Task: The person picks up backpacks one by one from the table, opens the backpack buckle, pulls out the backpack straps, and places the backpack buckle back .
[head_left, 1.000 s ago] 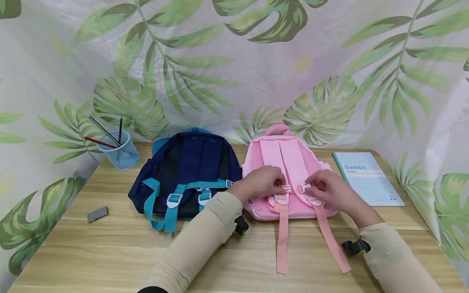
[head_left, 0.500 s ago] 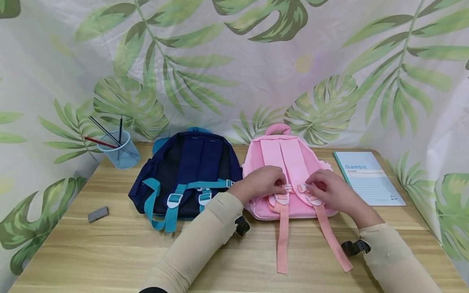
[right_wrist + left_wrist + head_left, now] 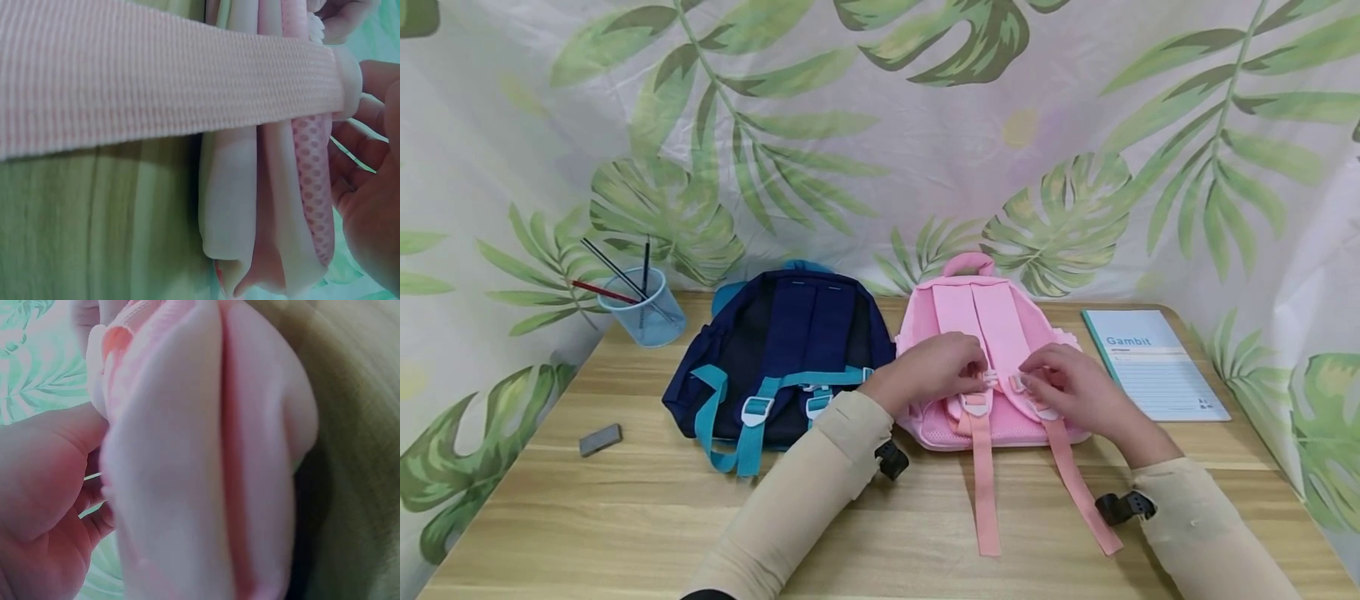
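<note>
A pink backpack (image 3: 917, 325) lies with its strap side up, right of the middle of the table. My left hand (image 3: 942, 368) pinches one white buckle half (image 3: 990, 377) at the lower part of its straps. Facing it, my right hand (image 3: 1078, 396) pinches the other buckle half (image 3: 1017, 383), with a small gap between the two. Two salmon webbing straps (image 3: 982, 487) hang from the pack toward the front of the table. In the right wrist view one webbing strap (image 3: 175, 75) crosses in front of the mesh edge. The pack's side (image 3: 175, 456) fills most of the left wrist view.
A navy backpack (image 3: 790, 333) with turquoise straps lies directly left of the pink one. A blue pen cup (image 3: 658, 321) holding several pencils stands at the back left, with a grey eraser (image 3: 600, 440) nearer. A notebook (image 3: 1157, 367) lies at the right.
Both hands have risen slightly with the buckle halves, which remain apart. The free end of the left webbing strap has shifted a little to the right.
</note>
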`<state>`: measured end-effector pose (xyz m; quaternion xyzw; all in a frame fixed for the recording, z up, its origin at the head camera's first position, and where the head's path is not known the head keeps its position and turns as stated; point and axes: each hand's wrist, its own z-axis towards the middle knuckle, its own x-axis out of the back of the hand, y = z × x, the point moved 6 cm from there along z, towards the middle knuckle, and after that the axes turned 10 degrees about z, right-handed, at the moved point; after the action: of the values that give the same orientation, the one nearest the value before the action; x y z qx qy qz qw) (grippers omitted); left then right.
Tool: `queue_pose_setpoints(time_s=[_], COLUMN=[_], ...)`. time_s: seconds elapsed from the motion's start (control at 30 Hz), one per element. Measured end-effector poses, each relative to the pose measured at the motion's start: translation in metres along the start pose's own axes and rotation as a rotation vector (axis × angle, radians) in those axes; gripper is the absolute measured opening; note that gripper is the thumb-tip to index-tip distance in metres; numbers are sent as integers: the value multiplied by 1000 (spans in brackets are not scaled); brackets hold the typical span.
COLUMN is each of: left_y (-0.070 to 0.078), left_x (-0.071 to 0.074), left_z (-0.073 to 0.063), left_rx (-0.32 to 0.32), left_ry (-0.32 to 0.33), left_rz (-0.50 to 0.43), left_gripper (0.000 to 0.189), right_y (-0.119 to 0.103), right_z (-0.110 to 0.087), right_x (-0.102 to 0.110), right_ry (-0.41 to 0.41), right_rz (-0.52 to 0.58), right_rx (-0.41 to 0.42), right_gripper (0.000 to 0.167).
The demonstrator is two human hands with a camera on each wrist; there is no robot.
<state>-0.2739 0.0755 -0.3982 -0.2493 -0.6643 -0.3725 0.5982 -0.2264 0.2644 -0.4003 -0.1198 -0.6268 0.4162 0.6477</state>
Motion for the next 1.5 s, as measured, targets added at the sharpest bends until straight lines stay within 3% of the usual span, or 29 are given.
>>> queue_pose_setpoints(time_s=[0.57,0.9,1.07,1.5], left_y=[2,0,1,-3], left_x=[27,36,39,44], left_z=[-8,-9,-9,-12], left_rx=[-74,-76,-90,-82], left_ry=[71,113,130,146], left_rz=[-23,-74,-79,-100], left_gripper=[20,17,18,17], right_y=[-10,-15,-14,-8], right_z=[11,19,20,20], right_x=[-14,-24,-26,-22], right_ry=[-48,-56,-66,-30], right_rz=[20,-43,-49,29], right_rx=[44,120,90,8], right_gripper=[28,17,11,19])
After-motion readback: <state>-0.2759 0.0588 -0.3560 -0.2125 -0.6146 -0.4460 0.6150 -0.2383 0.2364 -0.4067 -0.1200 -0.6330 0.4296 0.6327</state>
